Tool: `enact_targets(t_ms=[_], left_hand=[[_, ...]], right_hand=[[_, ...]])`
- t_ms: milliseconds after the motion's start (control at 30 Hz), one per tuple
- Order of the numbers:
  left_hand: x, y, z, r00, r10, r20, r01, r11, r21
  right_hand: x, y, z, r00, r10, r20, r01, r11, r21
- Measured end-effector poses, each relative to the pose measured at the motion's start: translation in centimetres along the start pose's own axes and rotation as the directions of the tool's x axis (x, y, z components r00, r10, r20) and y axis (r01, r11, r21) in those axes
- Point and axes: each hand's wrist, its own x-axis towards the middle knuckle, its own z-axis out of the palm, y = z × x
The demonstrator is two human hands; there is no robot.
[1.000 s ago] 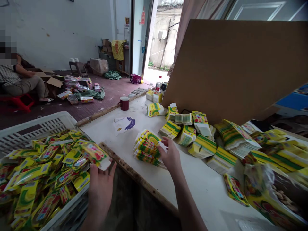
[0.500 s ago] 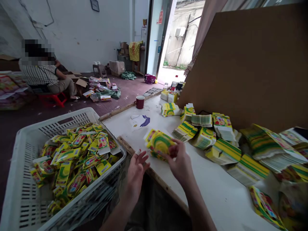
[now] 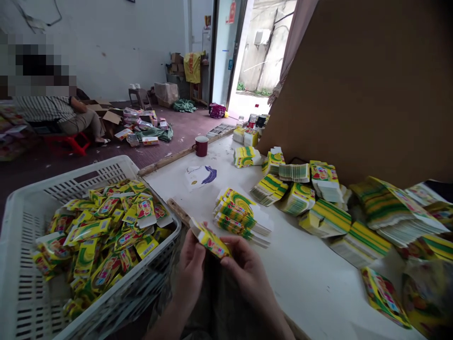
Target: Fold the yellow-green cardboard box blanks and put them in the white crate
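Yellow printed carton, tilted, near centre, above the lap. From my remote post I log the left hand pinching its left end, the right hand pinching its right end. Near left: white plastic basket, filled with yellow packets. Just beyond the hands: fanned stack on the white table. Right: further bundles. Farther: maroon mug. Far left: I note a seated person on a red stool.
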Motion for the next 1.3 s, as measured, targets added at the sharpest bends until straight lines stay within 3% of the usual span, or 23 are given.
enact_targets(t_ms=[133,200,267,333,433,500,567,600,667,733,833,1000,1167,1233,1300], left_hand=[[0.4,0.7,-0.7,0.996,-0.033,0.087,0.035,0.999,-0.025],[1.0,1.8,-1.3,0.988,0.035,0.151,-0.026,0.998,-0.060],[1.3,3.1,-2.0,0.965,0.121,0.234,-0.112,0.992,-0.053],[1.3,4.4,-2.4,0.930,0.120,0.349,-0.166,0.980,0.107],[0.5,5.4,-2.0,0.834,-0.086,0.545,-0.208,0.866,0.455],[-0.3,5.3,-1.5,0.785,-0.183,0.592,-0.246,0.785,0.568],[-1.0,4.9,-1.0,0.815,-0.181,0.551,-0.269,0.723,0.636],[-1.3,4.6,-0.8,0.842,-0.153,0.516,-0.278,0.697,0.661],[-1.7,4.1,-0.6,0.861,-0.100,0.499,-0.313,0.669,0.674],[-2.0,3.5,-0.3,0.838,-0.068,0.542,-0.360,0.678,0.641],[-2.3,2.9,0.0,0.824,-0.051,0.564,-0.377,0.695,0.612],[-2.1,2.7,0.4,0.858,-0.069,0.509,-0.306,0.727,0.614],[-1.8,2.4,0.8,0.812,-0.014,0.583,-0.406,0.703,0.584],[-1.6,2.1,0.7,0.808,-0.003,0.589,-0.424,0.691,0.585],[-1.4,1.8,0.5,0.828,-0.041,0.560,-0.375,0.703,0.605]], right_hand=[[-0.4,-1.2,-2.6,0.987,-0.149,-0.065,0.129,0.960,-0.248],[-0.8,-1.7,-4.0,0.952,-0.302,-0.050,0.252,0.867,-0.431],[-1.2,-2.2,-5.0,0.907,-0.419,0.036,0.353,0.714,-0.604],[-1.6,-2.5,-5.2,0.881,-0.437,0.182,0.425,0.560,-0.711],[-2.2,-2.4,-4.1,0.838,-0.400,0.371,0.535,0.469,-0.702],[-2.5,-2.1,-3.2,0.831,-0.483,0.276,0.518,0.491,-0.700],[-2.7,-1.6,-2.7,0.822,-0.569,-0.011,0.405,0.599,-0.690],[-2.7,-1.3,-2.5,0.823,-0.551,-0.142,0.348,0.686,-0.639],[-2.6,-0.8,-2.4,0.893,-0.376,-0.249,0.248,0.871,-0.424],[-2.4,-0.4,-2.1,0.973,-0.139,-0.186,0.108,0.980,-0.167],[-2.1,-0.3,-1.4,0.988,0.040,-0.146,-0.039,0.999,0.009],[-1.7,-0.2,-0.8,0.976,0.148,-0.159,-0.123,0.980,0.157],[-1.1,0.6,-0.7,0.968,0.241,-0.069,-0.193,0.894,0.404],[-0.9,0.8,-0.7,0.972,0.234,-0.012,-0.212,0.902,0.376],[-0.8,0.8,-0.8,0.986,0.162,-0.025,-0.152,0.960,0.235]])
